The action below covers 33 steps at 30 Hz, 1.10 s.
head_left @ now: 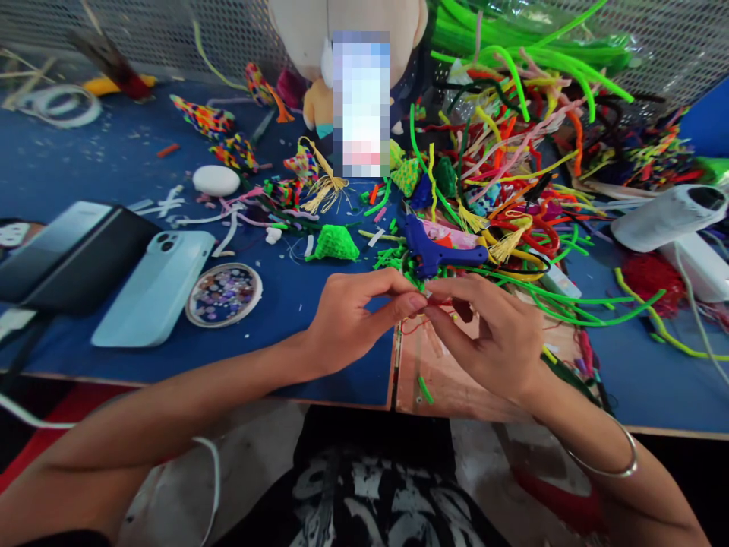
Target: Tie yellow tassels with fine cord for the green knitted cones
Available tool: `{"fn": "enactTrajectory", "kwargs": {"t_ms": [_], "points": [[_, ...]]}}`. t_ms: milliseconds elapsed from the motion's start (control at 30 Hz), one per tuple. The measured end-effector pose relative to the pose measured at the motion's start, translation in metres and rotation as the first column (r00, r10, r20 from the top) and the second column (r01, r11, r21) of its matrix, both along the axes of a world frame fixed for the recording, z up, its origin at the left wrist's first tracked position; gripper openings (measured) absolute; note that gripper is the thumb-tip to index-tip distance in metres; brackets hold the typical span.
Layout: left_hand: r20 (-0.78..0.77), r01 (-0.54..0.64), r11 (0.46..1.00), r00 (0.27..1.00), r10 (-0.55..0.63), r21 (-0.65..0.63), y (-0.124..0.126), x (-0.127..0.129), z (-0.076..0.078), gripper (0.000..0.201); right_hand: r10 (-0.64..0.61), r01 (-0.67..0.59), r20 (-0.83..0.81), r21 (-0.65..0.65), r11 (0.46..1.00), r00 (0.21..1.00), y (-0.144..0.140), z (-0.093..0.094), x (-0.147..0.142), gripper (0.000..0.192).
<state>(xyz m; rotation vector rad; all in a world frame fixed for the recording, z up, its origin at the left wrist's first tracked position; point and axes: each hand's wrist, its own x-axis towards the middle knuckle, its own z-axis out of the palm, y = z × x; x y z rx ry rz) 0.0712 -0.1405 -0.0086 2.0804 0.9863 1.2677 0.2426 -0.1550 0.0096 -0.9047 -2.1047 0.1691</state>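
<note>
My left hand (356, 315) and my right hand (493, 327) meet fingertip to fingertip over the wooden board (461, 391). Both are closed in a pinch on something tiny, mostly hidden by the fingers; a pale speck shows there. Thin red thread (411, 328) curls just below the fingertips, and whether it is held I cannot tell. Right behind the fingers lies a blue glue gun (436, 251), on its side among bits of green pipe cleaner. A bright green fuzzy piece (336, 243) sits beyond my left hand.
Tangled coloured pipe cleaners (512, 144) pile up at the back right. On the left are a light blue phone (156, 289), a round dish of beads (224, 295) and a white egg-shaped object (216, 181). A white cylinder (666, 218) lies at the right.
</note>
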Motion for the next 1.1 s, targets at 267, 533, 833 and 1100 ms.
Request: {"fn": "enactTrajectory", "kwargs": {"t_ms": [267, 533, 833, 1100], "points": [[0.049, -0.007, 0.998, 0.999, 0.005, 0.057, -0.0006, -0.001, -0.0029, 0.014, -0.026, 0.024, -0.036, -0.079, 0.997, 0.999, 0.0, 0.001, 0.001, 0.01], [0.072, 0.015, 0.942, 0.997, -0.041, 0.335, 0.0, -0.0014, -0.0073, 0.009, 0.05, -0.139, -0.241, -0.368, 0.919, 0.969, 0.0018, 0.0008, 0.0012, 0.005], [0.078, 0.017, 0.909, 0.996, -0.054, 0.417, 0.0034, -0.0029, -0.0078, 0.01, 0.064, -0.28, -0.4, -0.51, 0.813, 0.914, 0.0023, -0.0005, 0.0, 0.006], [0.104, 0.001, 0.926, 0.994, -0.044, 0.378, 0.002, -0.0014, -0.0086, 0.006, 0.047, -0.236, -0.394, -0.448, 0.862, 0.918, -0.003, -0.007, -0.003, 0.01]]}}
